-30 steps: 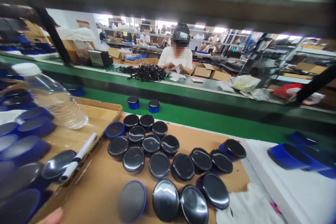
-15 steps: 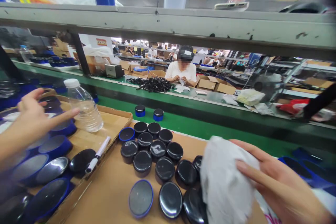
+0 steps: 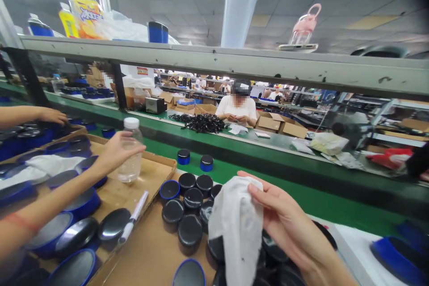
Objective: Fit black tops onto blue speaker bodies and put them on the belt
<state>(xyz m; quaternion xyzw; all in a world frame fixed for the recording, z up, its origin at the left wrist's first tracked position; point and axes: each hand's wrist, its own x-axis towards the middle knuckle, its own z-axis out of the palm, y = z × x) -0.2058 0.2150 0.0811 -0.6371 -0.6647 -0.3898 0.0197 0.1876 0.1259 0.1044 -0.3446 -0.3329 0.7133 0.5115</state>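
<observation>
My left hand (image 3: 114, 152) reaches over the left carton tray, fingers around the middle of a clear plastic water bottle (image 3: 130, 172) with a white cap. The bottle stands near the tray's far corner. In my right hand (image 3: 276, 205), a crumpled white cloth (image 3: 239, 228) is pinched between thumb and fingers and hangs down. Beneath it are several round black-topped jars (image 3: 190, 232) on brown cardboard, partly hidden by the cloth and hand. A jar with a blue rim (image 3: 189, 275) lies at the bottom edge.
The left tray (image 3: 157, 163) holds blue-and-black jars, a white marker (image 3: 134, 216) and another white cloth (image 3: 50, 165). A co-worker's hand (image 3: 55, 116) is at far left. Two small jars (image 3: 207, 163) stand on the green belt (image 3: 234, 165). A shelf (image 3: 201, 56) crosses above.
My left hand has moved right and come around the bottle, which looks more upright. My right hand has shifted left with the cloth. The view has tilted up, and a co-worker's arm now shows.
</observation>
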